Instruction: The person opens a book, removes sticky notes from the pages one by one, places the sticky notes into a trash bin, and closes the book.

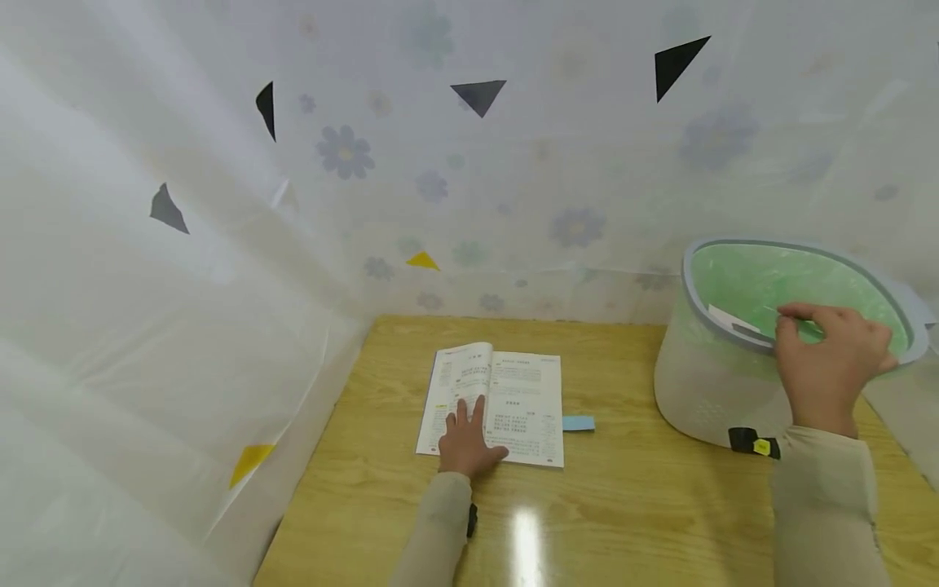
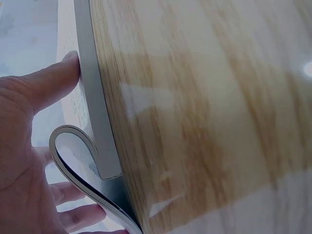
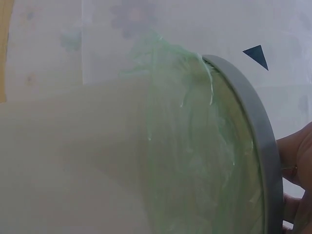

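Note:
An open book [image 1: 524, 408] with printed pages lies on the table. My left hand [image 1: 467, 444] rests on its lower part, fingers spread across the left page and thumb over the right one. In the left wrist view, a curled page [image 2: 73, 130] rises between thumb and fingers. Over the near rim of a pale bin [image 1: 704, 383] is my right hand [image 1: 836, 350], thumb and index fingertips brought together. A thin pale line shows at those fingertips; I cannot tell whether they hold it. Just left of them, a white strip [image 1: 726, 318] shows inside the bin's rim.
A light green bag [image 3: 195, 141] lines the bin, folded over under its grey rim [image 3: 258, 117]. Beside the book's right edge lies a blue slip [image 1: 579, 423]. Translucent flowered sheeting [image 1: 513, 179] hangs behind and left of the wooden table [image 1: 623, 514].

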Tool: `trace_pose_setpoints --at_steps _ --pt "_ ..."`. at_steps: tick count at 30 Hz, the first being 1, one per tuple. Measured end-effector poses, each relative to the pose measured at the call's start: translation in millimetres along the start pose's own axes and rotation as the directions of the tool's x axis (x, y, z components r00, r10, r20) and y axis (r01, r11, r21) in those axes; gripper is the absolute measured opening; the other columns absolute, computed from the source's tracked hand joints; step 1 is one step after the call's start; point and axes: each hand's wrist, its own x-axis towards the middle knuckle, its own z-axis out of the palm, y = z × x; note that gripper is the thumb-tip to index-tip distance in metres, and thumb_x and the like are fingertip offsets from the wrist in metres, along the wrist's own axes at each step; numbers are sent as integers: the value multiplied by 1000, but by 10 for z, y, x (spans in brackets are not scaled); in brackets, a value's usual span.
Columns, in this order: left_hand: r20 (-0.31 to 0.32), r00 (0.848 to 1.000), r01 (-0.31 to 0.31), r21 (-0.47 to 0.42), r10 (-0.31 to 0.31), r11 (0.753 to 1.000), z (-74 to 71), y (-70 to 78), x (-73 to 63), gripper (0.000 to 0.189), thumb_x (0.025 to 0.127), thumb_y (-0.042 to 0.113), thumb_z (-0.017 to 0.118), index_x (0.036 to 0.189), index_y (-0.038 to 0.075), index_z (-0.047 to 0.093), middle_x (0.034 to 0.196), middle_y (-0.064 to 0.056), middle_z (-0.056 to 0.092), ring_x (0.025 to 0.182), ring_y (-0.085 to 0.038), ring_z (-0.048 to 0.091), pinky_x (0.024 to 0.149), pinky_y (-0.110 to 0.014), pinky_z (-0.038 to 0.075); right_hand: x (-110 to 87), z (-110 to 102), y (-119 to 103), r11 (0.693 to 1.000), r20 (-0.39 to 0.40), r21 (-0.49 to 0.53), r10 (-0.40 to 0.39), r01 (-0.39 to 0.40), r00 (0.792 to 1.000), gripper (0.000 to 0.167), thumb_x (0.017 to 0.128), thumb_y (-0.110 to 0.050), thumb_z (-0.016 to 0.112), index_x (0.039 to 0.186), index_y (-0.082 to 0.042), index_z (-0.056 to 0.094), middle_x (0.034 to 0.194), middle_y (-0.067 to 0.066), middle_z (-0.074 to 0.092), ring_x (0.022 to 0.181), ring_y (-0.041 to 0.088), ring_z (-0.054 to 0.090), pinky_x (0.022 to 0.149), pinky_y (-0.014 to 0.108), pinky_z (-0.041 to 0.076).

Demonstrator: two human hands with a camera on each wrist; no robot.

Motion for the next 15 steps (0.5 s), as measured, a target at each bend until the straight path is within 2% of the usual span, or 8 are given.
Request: trace_pose_setpoints --at_steps 1,2,4,5,9,10,13,15 --pt "0 1000 -1 1 1 1000 7 -3 -1 105 72 56 80 157 25 27 163 -17 25 140 -41 37 90 -59 51 -2 2 6 1000 1 2 7 -7 1000 27 96 -17 56 102 3 75 109 26 65 103 3 24 109 60 8" --pt "-1 1000 -3 0 3 1000 11 -4 -1 105 72 56 81 157 25 27 163 -17 25 140 -42 37 89 -59 51 -4 3 11 1000 6 3 10 -10 1000 27 96 -16 56 103 3 75 111 26 65 105 6 29 110 60 7" --pt "-2 1000 -3 2 3 1000 13 -4 -6 105 72 56 80 157 25 27 163 -18 24 140 -42 37 89 -58 52 2 6 18 1000 16 3 26 -26 1000 27 95 -16 57 103 2 74 114 27 65 107 8 30 111 59 6" --pt "-3 1000 -3 4 3 1000 13 -4 -6 105 72 56 80 158 25 27 163 -18 24 140 -42 37 88 -58 52 6 5 19 999 23 2 34 -34 999 27 95 -16 58 104 2 74 116 27 65 110 13 34 111 59 6" --pt "-18 1000 -7 6 7 1000 -10 7 -6 105 72 56 81 157 24 28 163 -18 25 139 -41 38 88 -58 52 21 -7 9 998 34 9 60 -61 998 26 93 -15 59 106 1 74 123 27 65 119 20 39 114 58 5" --pt "-15 1000 -7 8 7 1000 -18 10 -7 105 72 56 80 157 24 27 163 -18 25 139 -41 38 88 -57 52 21 -14 4 998 38 10 61 -62 997 26 94 -15 59 107 1 74 125 27 65 124 27 41 114 59 5" --pt "-11 1000 -10 7 11 1000 -39 22 -13 105 73 55 80 157 24 27 163 -18 25 139 -42 38 89 -57 52 15 -34 0 998 52 12 54 -55 997 26 94 -14 58 109 1 73 131 23 64 134 37 38 115 61 4" --pt "-13 1000 -13 7 13 1000 -50 29 -18 105 73 55 80 158 24 27 163 -18 25 140 -42 38 88 -57 52 12 -43 6 999 55 12 45 -46 997 27 95 -14 57 110 2 73 134 20 63 135 38 38 115 63 5"
